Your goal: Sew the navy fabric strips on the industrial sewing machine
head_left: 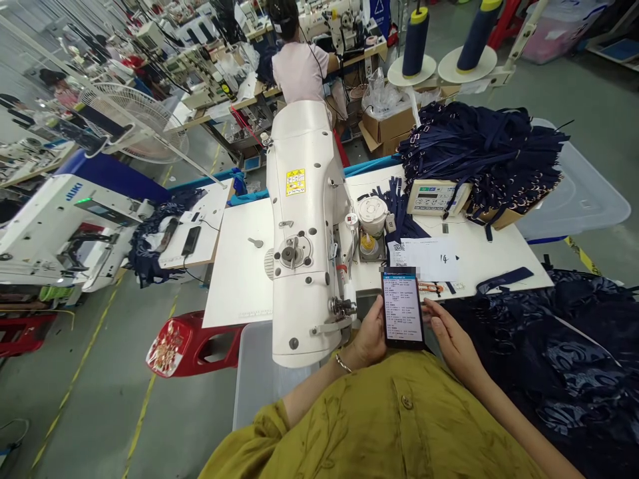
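My left hand [371, 332] is wrapped round the left edge of a smartphone [402, 309], held upright in front of my body with its lit screen full of text lines. Close to the phone's right edge, my right hand [452, 336] has its fingers stretched out and holds nothing. Left of the phone stands a large white sewing machine [302, 219]. Just behind the phone lies a paper sheet [434, 258] with a QR code and a handwritten 14.
A big pile of navy straps [479, 146] with metal rings rises behind a control panel [439, 198]. Dark fabric [564, 359] is heaped at the right. A red stool [194, 342] stands on the left floor. Another person [302, 66] sits further back.
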The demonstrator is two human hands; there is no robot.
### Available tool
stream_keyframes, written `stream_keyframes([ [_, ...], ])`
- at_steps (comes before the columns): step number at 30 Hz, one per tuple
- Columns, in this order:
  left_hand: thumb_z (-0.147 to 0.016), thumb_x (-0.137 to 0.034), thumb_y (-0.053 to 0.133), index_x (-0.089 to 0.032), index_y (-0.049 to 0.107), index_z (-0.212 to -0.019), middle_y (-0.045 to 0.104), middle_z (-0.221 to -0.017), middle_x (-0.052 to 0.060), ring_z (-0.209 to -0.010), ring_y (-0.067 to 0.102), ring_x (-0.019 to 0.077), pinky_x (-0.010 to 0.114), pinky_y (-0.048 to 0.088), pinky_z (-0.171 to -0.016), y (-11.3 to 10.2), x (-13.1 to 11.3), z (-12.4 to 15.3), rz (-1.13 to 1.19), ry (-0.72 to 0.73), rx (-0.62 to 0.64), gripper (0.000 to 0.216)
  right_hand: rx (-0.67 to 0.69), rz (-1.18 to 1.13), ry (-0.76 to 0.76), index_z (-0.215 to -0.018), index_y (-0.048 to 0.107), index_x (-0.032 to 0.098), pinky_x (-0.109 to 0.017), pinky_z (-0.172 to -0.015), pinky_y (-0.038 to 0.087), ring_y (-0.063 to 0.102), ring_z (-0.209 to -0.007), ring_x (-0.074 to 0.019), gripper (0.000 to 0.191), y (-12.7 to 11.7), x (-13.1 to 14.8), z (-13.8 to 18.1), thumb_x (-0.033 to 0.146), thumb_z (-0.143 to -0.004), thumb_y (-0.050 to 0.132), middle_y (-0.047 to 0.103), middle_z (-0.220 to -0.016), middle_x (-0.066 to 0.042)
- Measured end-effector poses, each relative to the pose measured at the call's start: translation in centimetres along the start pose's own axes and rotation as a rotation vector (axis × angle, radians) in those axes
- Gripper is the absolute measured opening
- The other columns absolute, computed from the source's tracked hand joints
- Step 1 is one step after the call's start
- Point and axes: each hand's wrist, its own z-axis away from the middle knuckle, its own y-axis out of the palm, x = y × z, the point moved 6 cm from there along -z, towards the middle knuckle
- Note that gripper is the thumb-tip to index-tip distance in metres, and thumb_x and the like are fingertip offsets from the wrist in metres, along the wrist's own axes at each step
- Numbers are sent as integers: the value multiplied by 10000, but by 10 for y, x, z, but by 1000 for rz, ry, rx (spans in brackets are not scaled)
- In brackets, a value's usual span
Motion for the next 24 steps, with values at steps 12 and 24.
stream_keyframes([
  [12,-904,-531,433,-115,625,-1202,694,-1141,137,-1169,583,294,442,388,-1050,4,-1,1,-12,-6,24,546,57,-13,-29,-1374,444,267,-420,-957,467,520,-1156,-243,407,11,5,6,377,-989,369,553,-1252,-110],
  [24,-927,-530,364,-126,621,-1211,685,-1168,124,-1178,574,279,435,384,-1047,8,-1,-1,-104,-12,56,556,36,-91,12,-1353,460,275,-368,-869,519,546,-1108,-237,391,10,-6,9,382,-989,369,543,-1228,-101],
])
